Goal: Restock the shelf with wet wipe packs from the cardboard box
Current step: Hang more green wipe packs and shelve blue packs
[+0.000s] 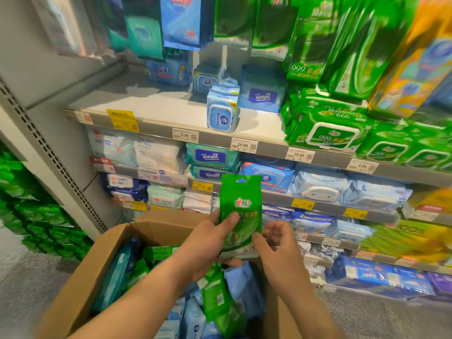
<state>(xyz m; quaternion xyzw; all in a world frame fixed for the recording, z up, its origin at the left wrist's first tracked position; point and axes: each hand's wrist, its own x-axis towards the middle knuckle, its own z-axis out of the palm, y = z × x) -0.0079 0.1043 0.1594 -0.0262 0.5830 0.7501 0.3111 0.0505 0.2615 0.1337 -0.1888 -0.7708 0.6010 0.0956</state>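
A small green wet wipe pack (241, 204) with a hang hole stands upright above the open cardboard box (97, 263). My left hand (210, 243) grips its lower left side, thumb across the front. My right hand (276, 243) pinches its lower right corner. The box below holds several blue, teal and green packs (225, 299). The grey shelf (161, 104) ahead is bare on its left half, with a blue lidded pack (221, 111) standing near its front edge.
Green packs (325, 126) fill the shelf's right side and hang from pegs above. Lower shelves carry Tempo and other blue and white packs (212, 157). A perforated grey upright (51, 157) bounds the bay on the left, with green stock beyond it.
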